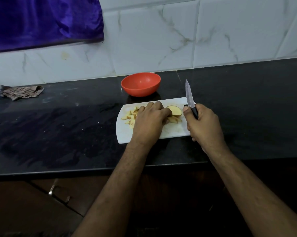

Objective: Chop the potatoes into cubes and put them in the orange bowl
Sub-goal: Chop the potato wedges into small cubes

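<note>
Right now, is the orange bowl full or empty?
Empty: the orange bowl shows only bare inside; the cut potato pieces lie on the cutting board.

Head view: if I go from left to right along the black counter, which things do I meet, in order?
Crumpled checked cloth → cut potato pieces → left hand → potato slice → knife in the right hand.

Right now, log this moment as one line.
left hand: on potato pieces | right hand: grips knife, blade raised | orange bowl: empty | cutting board: pieces uncollected
</note>
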